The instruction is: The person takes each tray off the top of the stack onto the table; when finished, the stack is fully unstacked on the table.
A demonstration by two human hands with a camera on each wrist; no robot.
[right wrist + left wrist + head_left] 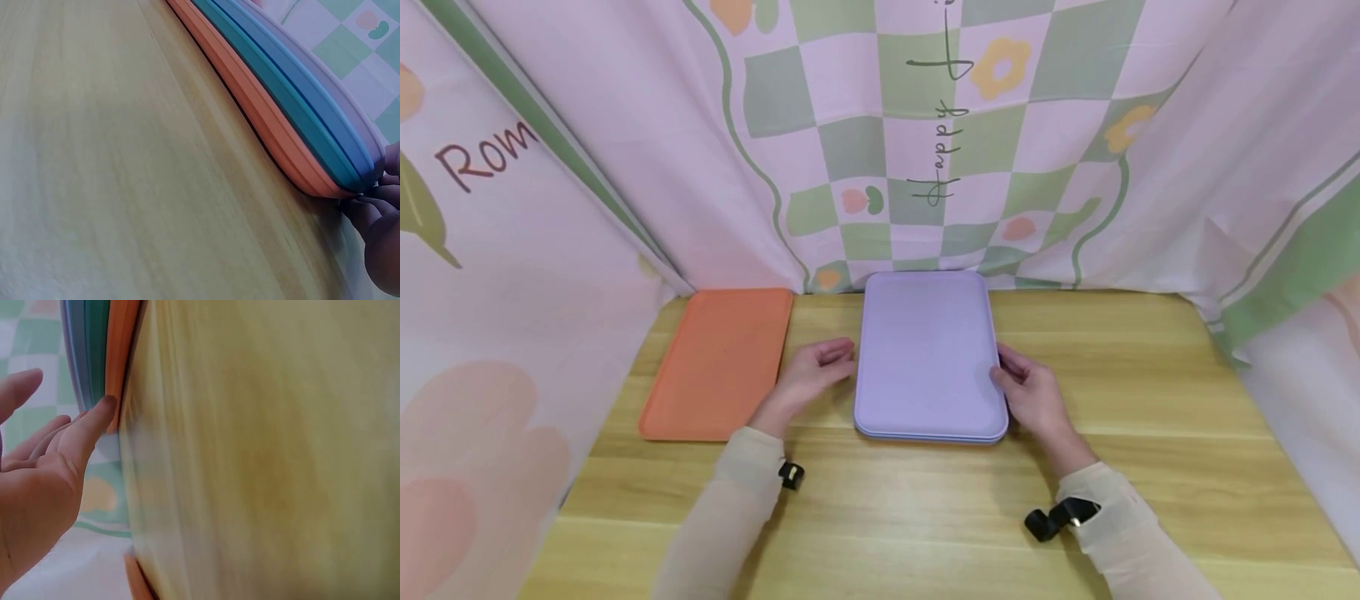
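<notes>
Here, patterned curtains (820, 92) surround a wooden table (925, 525). At its centre, against the curtain, lies a stack of trays (928, 358), purple over blue, teal and orange. A separate orange tray (718, 358) lies to its left. The right hand (1039, 398) pinches the stack's right edge; the left hand (811, 372), fingers close together, thumb apart, is just beside the left edge, contact unclear.

Your stack of trays (931, 358) sits on the table (917, 525) between your left hand (816, 367) and right hand (1033, 396), curtain (850, 142) right behind it; the other tray (722, 358) lies off left.
</notes>
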